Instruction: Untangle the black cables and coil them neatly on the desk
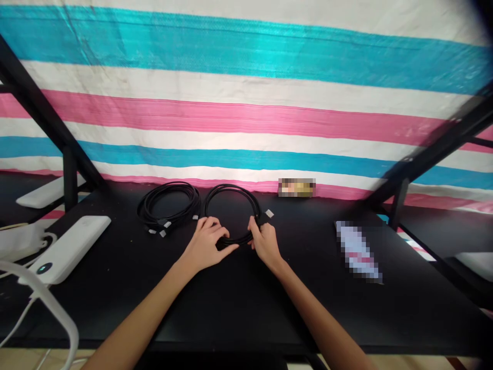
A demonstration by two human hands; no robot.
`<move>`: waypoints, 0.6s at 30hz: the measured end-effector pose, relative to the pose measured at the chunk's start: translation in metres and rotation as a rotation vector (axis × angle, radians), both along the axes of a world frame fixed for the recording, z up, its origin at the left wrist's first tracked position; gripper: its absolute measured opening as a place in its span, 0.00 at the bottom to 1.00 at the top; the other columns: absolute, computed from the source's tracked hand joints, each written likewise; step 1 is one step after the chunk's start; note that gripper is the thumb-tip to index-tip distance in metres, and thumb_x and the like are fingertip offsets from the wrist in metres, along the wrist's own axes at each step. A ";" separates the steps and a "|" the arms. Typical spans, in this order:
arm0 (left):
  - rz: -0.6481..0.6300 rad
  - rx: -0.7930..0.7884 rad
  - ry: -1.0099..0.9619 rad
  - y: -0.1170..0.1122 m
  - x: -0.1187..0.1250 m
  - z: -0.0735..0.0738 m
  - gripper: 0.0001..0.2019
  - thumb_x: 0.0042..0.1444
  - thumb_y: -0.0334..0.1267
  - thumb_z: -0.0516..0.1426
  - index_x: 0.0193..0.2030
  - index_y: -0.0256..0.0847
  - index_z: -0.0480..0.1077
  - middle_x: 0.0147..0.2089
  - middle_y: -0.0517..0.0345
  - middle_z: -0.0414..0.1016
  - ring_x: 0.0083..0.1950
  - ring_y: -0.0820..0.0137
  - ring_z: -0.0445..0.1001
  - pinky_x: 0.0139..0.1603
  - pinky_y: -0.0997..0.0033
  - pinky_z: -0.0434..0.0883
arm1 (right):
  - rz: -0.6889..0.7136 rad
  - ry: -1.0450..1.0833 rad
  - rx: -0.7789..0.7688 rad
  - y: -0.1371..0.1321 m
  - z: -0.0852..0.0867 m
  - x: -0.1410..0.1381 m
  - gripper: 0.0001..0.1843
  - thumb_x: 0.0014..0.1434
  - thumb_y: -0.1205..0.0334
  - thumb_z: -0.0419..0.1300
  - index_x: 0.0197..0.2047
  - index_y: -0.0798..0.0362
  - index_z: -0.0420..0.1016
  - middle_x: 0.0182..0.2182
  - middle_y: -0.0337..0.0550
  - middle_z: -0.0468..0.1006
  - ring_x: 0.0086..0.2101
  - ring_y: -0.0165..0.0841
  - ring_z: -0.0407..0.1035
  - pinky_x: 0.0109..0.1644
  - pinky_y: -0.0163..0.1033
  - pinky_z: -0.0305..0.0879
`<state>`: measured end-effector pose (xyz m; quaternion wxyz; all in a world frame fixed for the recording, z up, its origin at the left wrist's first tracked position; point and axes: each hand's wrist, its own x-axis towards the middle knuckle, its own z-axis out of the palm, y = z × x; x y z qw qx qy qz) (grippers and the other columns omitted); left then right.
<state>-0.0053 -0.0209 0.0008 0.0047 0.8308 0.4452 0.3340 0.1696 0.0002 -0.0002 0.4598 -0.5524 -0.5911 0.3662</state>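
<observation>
A coiled black cable (233, 187) forms a round loop on the black table. My left hand (210, 239) lies over the loop's near left side, with its fingers spread and the thumb stretched to the right. At the loop's right side, my right hand (265, 240) pinches the cable strands between thumb and fingers. A silver cable plug (269, 213) shows just beyond that hand. To the left lies a second coiled black cable (169, 185), with several light plug ends at its near side; neither hand touches it.
A white power bank (75, 249) and a white charger (21, 241) with cords lie at the left. A blurred flat item (358, 252) is at the right, a small blurred box (297, 187) at the back. Black frame bars (427, 154) slant at both sides before a striped sheet (239, 118).
</observation>
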 end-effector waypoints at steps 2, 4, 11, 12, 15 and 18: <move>0.097 0.182 -0.141 -0.001 -0.003 0.006 0.05 0.51 0.39 0.59 0.35 0.42 0.72 0.29 0.58 0.74 0.45 0.62 0.68 0.50 0.59 0.58 | -0.053 0.038 0.050 0.001 0.000 0.003 0.22 0.59 0.46 0.49 0.23 0.53 0.63 0.10 0.32 0.59 0.10 0.26 0.60 0.14 0.30 0.58; 0.231 0.310 -0.318 0.000 -0.006 0.011 0.07 0.50 0.34 0.59 0.37 0.43 0.71 0.28 0.58 0.73 0.44 0.62 0.68 0.50 0.60 0.58 | -0.094 0.063 0.112 0.002 -0.002 0.004 0.21 0.59 0.46 0.49 0.23 0.53 0.63 0.11 0.32 0.59 0.11 0.26 0.59 0.15 0.31 0.60; 0.416 -0.041 -1.041 0.011 -0.004 0.003 0.21 0.46 0.42 0.63 0.44 0.44 0.59 0.41 0.58 0.64 0.41 0.71 0.66 0.39 0.71 0.63 | -0.170 0.136 0.212 -0.004 -0.003 0.000 0.22 0.60 0.47 0.49 0.21 0.52 0.61 0.10 0.32 0.59 0.11 0.25 0.58 0.14 0.30 0.53; 0.421 -0.128 -1.145 0.012 -0.002 0.001 0.23 0.45 0.43 0.63 0.44 0.45 0.57 0.41 0.59 0.62 0.39 0.72 0.65 0.38 0.72 0.63 | -0.177 0.171 0.223 -0.005 -0.003 -0.001 0.22 0.61 0.47 0.49 0.21 0.52 0.61 0.11 0.32 0.59 0.11 0.25 0.57 0.14 0.30 0.52; 0.392 -0.388 -1.360 0.011 0.005 -0.001 0.28 0.41 0.43 0.66 0.45 0.45 0.55 0.40 0.60 0.61 0.36 0.75 0.65 0.36 0.74 0.63 | -0.183 0.298 0.282 -0.005 -0.003 -0.002 0.21 0.61 0.47 0.49 0.22 0.52 0.60 0.13 0.32 0.61 0.12 0.23 0.56 0.15 0.30 0.52; 0.213 -0.683 -1.462 0.005 0.010 0.006 0.30 0.41 0.44 0.66 0.49 0.43 0.58 0.41 0.58 0.66 0.37 0.74 0.68 0.35 0.74 0.63 | -0.150 0.385 0.310 -0.004 -0.003 -0.002 0.20 0.62 0.48 0.49 0.23 0.52 0.59 0.15 0.32 0.61 0.13 0.22 0.56 0.15 0.29 0.52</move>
